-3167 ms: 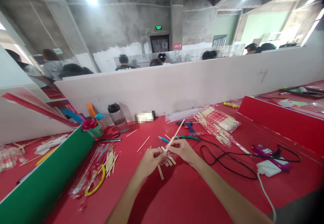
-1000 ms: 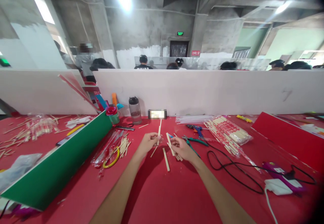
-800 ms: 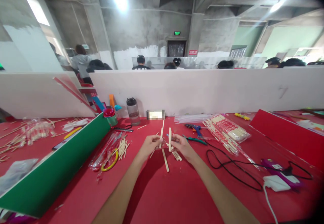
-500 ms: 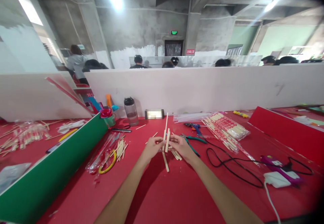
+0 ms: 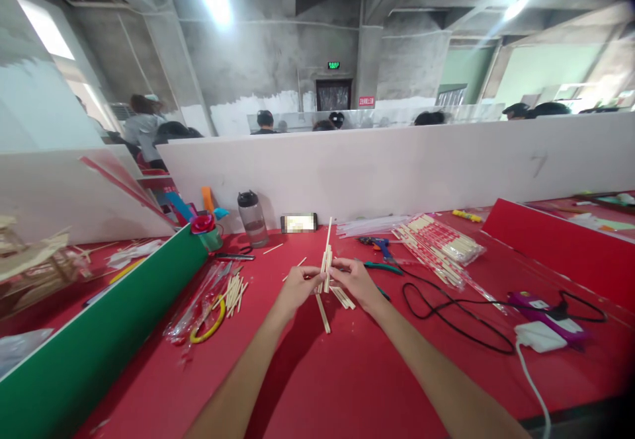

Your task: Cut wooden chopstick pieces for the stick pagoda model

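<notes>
Between my two hands stands a small upright bundle of pale wooden sticks (image 5: 327,268), one of them reaching well above the others. My left hand (image 5: 302,285) pinches the bundle from the left, and my right hand (image 5: 356,280) grips it from the right; the fingertips are partly hidden. Just below, a loose stick (image 5: 323,315) lies on the red table, with several short sticks (image 5: 343,297) beside it under my right hand. Green-handled pliers (image 5: 384,268) rest right behind my right hand, partly covered by it.
On the left are a short-stick pile (image 5: 235,295), yellow-handled scissors (image 5: 208,333), a water bottle (image 5: 253,219) and a green divider (image 5: 109,333). To the right lie a blue glue gun (image 5: 380,246), packaged sticks (image 5: 441,244), a black cable (image 5: 456,340) and a purple power strip (image 5: 546,313).
The sticks in my hands have drawn closer together, and my right fingers have closed in on them. The view has shifted slightly; a wooden model now shows at far left.
</notes>
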The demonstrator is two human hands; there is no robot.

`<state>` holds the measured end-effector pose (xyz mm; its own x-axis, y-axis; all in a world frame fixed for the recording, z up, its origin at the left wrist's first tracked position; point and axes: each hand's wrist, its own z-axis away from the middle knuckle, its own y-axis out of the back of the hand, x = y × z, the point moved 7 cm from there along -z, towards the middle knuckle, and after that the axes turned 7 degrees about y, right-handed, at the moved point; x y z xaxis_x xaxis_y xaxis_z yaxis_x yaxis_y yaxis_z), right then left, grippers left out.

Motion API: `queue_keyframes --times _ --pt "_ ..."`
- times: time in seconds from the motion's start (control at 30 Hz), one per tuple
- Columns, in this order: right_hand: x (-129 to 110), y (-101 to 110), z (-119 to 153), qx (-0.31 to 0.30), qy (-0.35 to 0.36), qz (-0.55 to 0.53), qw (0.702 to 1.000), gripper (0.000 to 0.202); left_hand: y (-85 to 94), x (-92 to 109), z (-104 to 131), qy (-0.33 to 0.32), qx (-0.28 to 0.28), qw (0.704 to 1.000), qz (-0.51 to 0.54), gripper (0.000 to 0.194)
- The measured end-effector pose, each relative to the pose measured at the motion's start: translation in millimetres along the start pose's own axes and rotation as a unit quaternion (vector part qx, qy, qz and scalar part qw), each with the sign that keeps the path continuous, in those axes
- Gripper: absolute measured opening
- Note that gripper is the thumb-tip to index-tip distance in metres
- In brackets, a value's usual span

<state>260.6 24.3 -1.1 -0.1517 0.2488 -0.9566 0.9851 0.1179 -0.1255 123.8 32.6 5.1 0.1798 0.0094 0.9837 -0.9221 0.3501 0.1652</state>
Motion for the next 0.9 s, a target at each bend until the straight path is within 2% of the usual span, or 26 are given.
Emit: queue_keyframes --times 0.2,0.37,0.53,0.73,0.9 --pt "-0.1 1.2 1.4 0.005 -0.017 -0.012 1.0 0.03 1.4 0.3 -2.0 -0.014 0.012 1.0 -0.001 0.037" --pt "-0.4 2.8 2.0 0.011 -0.023 -0.021 0.999 0.029 1.1 -5.1 -1.3 0.015 0.018 0.999 0.044 0.035" --pt "4.3 2.7 2.1 -0.001 -0.03 -0.045 0.999 0.034 -0.7 -9.9 0.6 0.042 0.003 0.996 0.082 0.036" --pt "9.2 3.3 1.3 -0.016 -0.045 -0.055 0.997 0.034 -1.8 -5.4 4.3 0.043 0.001 0.996 0.079 0.035" --pt "6.3 2.3 1.9 -0.02 -0.049 -0.067 0.996 0.034 -1.6 -9.7 1.2 0.046 -0.006 0.995 0.087 0.037"
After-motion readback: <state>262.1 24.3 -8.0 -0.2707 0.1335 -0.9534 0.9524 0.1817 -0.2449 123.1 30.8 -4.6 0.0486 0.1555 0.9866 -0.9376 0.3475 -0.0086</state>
